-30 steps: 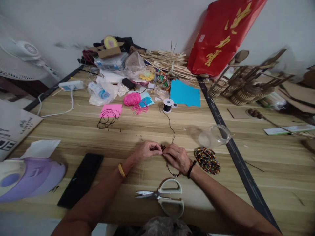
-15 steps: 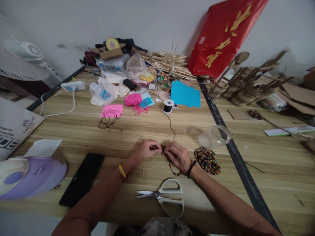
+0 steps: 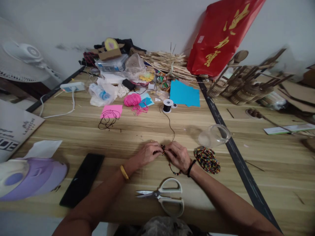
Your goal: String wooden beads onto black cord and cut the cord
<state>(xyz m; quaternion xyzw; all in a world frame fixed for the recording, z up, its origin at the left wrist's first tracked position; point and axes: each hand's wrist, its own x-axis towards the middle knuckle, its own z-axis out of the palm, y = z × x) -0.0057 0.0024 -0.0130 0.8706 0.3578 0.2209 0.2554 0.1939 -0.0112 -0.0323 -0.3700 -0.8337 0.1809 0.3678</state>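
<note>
My left hand (image 3: pixel 148 153) and my right hand (image 3: pixel 179 156) meet over a small beaded cord (image 3: pixel 162 150), both closed on it with fingertips pinching. A beaded length of it loops out beneath my right hand. Dark cord (image 3: pixel 171 126) runs from near my fingers back to a black-wound spool (image 3: pixel 167 106). Scissors (image 3: pixel 157 194) with pale handles lie partly spread in front of my hands. Right of my right wrist is a pile of multicoloured bead strands (image 3: pixel 207 159). The fine detail between my fingertips is too small to make out.
A clear jar (image 3: pixel 214 135) lies on its side behind the bead pile. A black phone-like slab (image 3: pixel 82 179) and a purple-white device (image 3: pixel 34 178) sit at left. Pink yarn (image 3: pixel 132 99), blue paper (image 3: pixel 184 93) and coiled dark cord (image 3: pixel 109 119) lie farther back.
My left hand has rolled over slightly, its back turning more upward, with its fingers still at the beads. My right hand stays almost in place.
</note>
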